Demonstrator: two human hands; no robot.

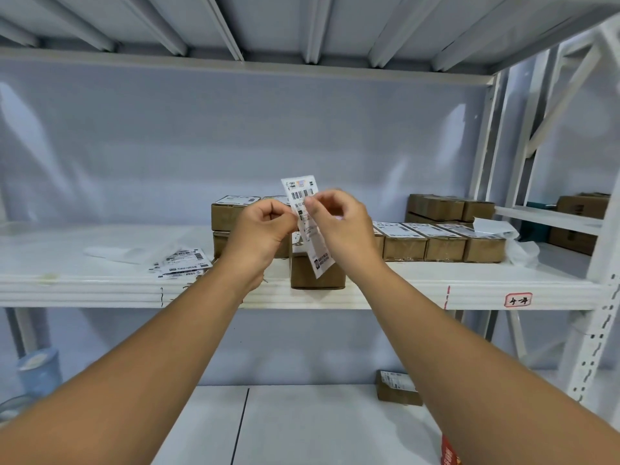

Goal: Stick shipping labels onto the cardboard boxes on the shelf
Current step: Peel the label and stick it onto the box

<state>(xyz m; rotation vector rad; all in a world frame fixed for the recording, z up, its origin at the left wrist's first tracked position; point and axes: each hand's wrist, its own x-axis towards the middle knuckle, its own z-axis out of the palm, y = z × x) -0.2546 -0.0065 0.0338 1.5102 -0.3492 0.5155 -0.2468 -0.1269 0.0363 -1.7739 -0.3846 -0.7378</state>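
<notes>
While between two hands (pixel 260 226) (pixel 339 223), one label (pixel 299 188).

**One head view, close in**

Your wide-angle camera rides on your head, facing straight into the rack (pixel 600 263). The middle shelf (pixel 402 292) crosses mid-frame, near. Your left hand (pixel 260 228) and right hand (pixel 340 224) meet above its near edge. The upper shelf's underside (pixel 268 25) fills the top, the lower shelf (pixel 318 427) the bottom.

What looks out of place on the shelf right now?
Loose labels lie fanned untidily left of the stacked boxes, and crumpled white paper is bunched at the right end of the labelled row.
</notes>
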